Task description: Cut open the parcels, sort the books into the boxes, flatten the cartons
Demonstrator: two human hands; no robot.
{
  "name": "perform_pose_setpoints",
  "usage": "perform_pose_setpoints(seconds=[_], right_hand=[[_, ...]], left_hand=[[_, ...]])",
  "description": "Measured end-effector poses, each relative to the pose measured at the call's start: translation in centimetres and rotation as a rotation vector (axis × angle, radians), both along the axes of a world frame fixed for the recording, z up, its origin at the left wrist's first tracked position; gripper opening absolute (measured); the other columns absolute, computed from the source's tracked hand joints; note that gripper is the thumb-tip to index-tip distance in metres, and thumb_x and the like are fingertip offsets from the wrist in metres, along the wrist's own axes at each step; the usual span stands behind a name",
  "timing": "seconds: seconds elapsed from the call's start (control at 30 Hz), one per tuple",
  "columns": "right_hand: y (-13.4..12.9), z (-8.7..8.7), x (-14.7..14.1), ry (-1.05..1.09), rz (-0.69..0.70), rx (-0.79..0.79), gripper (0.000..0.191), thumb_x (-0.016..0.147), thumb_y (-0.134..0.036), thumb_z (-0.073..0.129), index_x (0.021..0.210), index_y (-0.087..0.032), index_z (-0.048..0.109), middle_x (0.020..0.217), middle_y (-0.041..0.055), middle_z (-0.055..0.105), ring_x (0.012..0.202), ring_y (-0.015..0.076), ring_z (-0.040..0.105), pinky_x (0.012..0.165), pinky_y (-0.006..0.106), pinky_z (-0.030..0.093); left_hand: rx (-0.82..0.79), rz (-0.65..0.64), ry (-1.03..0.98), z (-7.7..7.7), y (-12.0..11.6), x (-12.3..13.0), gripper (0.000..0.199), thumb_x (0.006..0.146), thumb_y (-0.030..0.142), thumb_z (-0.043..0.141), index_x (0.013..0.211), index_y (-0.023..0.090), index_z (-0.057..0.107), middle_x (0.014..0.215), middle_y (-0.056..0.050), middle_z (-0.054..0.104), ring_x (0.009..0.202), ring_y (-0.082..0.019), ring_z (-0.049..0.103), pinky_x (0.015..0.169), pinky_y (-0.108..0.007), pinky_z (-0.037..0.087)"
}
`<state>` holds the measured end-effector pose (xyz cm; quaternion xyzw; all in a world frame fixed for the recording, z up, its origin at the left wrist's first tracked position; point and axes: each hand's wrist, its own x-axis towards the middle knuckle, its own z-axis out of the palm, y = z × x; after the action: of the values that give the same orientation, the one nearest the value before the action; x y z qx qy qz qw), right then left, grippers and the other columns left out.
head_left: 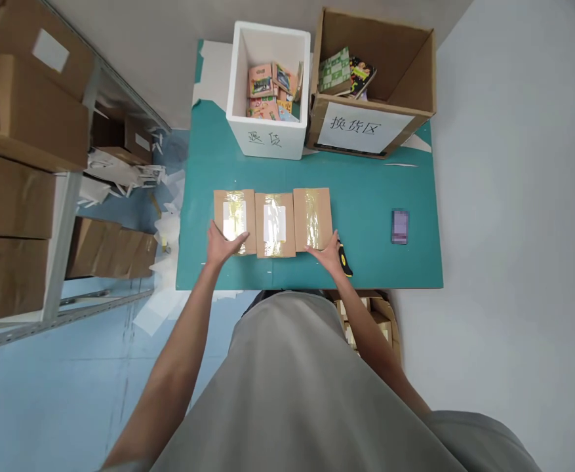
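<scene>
Three taped cardboard boxes lie side by side on the green table. My left hand grips the near left corner of the left cardboard box, fingers along its side and thumb across the near end. The middle cardboard box touches neither hand and, like the left one, has a white label under clear tape. Around the near right corner of the right cardboard box is my right hand, its thumb on the near end. A black and yellow utility knife lies just right of that hand.
Behind the boxes stand a white foam box of small books and a large carton with books inside. A phone lies on the green table at right. Shelves of cartons stand left; an open carton sits below the near edge.
</scene>
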<state>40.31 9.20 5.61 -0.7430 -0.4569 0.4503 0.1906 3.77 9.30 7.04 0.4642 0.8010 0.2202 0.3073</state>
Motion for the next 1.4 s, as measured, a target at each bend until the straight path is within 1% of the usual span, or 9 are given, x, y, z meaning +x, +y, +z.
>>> perform_pose_setpoints(seconds=[0.07, 0.13, 0.47, 0.73, 0.87, 1.0, 1.2, 1.3, 1.4], right_hand=[[1.6, 0.1, 0.0, -0.046, -0.023, -0.011, 0.159, 0.062, -0.074, 0.090, 0.175, -0.017, -0.005, 0.178, 0.0271, 0.014, 0.163, 0.0460, 0.025, 0.129, 0.057, 0.031], [3.1, 0.4, 0.1, -0.070, -0.030, -0.023, 0.159, 0.062, -0.073, 0.090, 0.175, -0.019, -0.007, 0.177, 0.0272, 0.016, 0.162, 0.0463, 0.027, 0.129, 0.058, 0.031], [8.1, 0.9, 0.5, -0.152, -0.099, -0.007, 0.150, 0.065, -0.076, 0.086, 0.175, -0.019, 0.002, 0.179, 0.0245, 0.015, 0.165, 0.0403, 0.023, 0.132, 0.053, 0.028], [14.2, 1.0, 2.7, -0.189, -0.084, 0.010, 0.146, 0.066, -0.074, 0.086, 0.174, -0.015, 0.008, 0.176, 0.0247, 0.024, 0.165, 0.0380, 0.021, 0.133, 0.052, 0.025], [16.3, 1.2, 3.4, -0.216, -0.073, 0.003, 0.141, 0.068, -0.071, 0.087, 0.174, -0.016, 0.012, 0.176, 0.0235, 0.027, 0.163, 0.0378, 0.026, 0.133, 0.053, 0.026], [17.3, 1.1, 3.9, -0.238, -0.038, -0.021, 0.146, 0.070, -0.076, 0.083, 0.175, -0.013, 0.002, 0.177, 0.0275, 0.021, 0.164, 0.0404, 0.025, 0.132, 0.052, 0.027], [17.5, 0.5, 4.0, -0.345, 0.043, -0.032, 0.144, 0.079, -0.084, 0.069, 0.173, -0.008, -0.009, 0.172, 0.0370, 0.019, 0.150, 0.0539, 0.045, 0.121, 0.060, 0.040], [17.3, 0.1, 4.0, -0.382, 0.093, -0.035, 0.140, 0.084, -0.087, 0.061, 0.173, -0.008, -0.012, 0.171, 0.0387, 0.018, 0.137, 0.0552, 0.058, 0.109, 0.061, 0.050], [17.0, -0.4, 4.1, -0.407, 0.127, -0.029, 0.134, 0.088, -0.088, 0.053, 0.172, -0.009, -0.014, 0.171, 0.0381, 0.018, 0.130, 0.0527, 0.063, 0.100, 0.059, 0.055]], left_hand=[[-0.069, 0.008, 0.073, -0.1, 1.5, 0.9, 0.140, 0.073, 0.074, 0.083, 0.167, -0.004, 0.015, 0.171, -0.037, 0.026, 0.162, -0.047, 0.028, 0.132, -0.056, 0.029], [-0.046, -0.030, 0.115, -0.2, 3.3, 1.5, 0.143, 0.075, 0.078, 0.078, 0.167, -0.007, 0.010, 0.170, -0.039, 0.028, 0.161, -0.049, 0.027, 0.132, -0.056, 0.026], [0.077, -0.180, 0.207, -1.0, 12.9, 2.7, 0.138, 0.083, 0.079, 0.068, 0.166, -0.014, 0.009, 0.160, -0.040, 0.040, 0.148, -0.051, 0.041, 0.125, -0.055, 0.034], [0.050, -0.160, 0.178, -0.1, 18.6, 5.1, 0.130, 0.090, 0.080, 0.056, 0.167, -0.013, 0.008, 0.158, -0.042, 0.040, 0.146, -0.053, 0.041, 0.119, -0.058, 0.039], [0.046, -0.153, 0.185, 0.2, 20.2, 5.7, 0.132, 0.088, 0.079, 0.060, 0.166, -0.015, 0.009, 0.157, -0.043, 0.041, 0.145, -0.053, 0.043, 0.117, -0.059, 0.041], [0.069, -0.108, 0.219, 0.3, 21.0, 6.5, 0.129, 0.090, 0.081, 0.056, 0.168, -0.011, 0.010, 0.161, -0.042, 0.038, 0.151, -0.052, 0.039, 0.122, -0.061, 0.037], [0.114, -0.127, 0.312, -0.3, 21.5, 8.6, 0.117, 0.096, 0.072, 0.053, 0.166, -0.015, 0.015, 0.172, -0.043, 0.015, 0.165, -0.052, 0.012, 0.133, -0.064, 0.012], [0.135, -0.118, 0.341, -1.2, 21.8, 9.2, 0.110, 0.097, 0.069, 0.053, 0.167, -0.009, 0.021, 0.175, -0.040, 0.008, 0.166, -0.051, 0.010, 0.132, -0.065, 0.015], [0.139, -0.098, 0.378, -1.8, 21.9, 9.2, 0.106, 0.096, 0.069, 0.056, 0.167, -0.004, 0.027, 0.175, -0.038, 0.013, 0.164, -0.051, 0.018, 0.128, -0.067, 0.023]])
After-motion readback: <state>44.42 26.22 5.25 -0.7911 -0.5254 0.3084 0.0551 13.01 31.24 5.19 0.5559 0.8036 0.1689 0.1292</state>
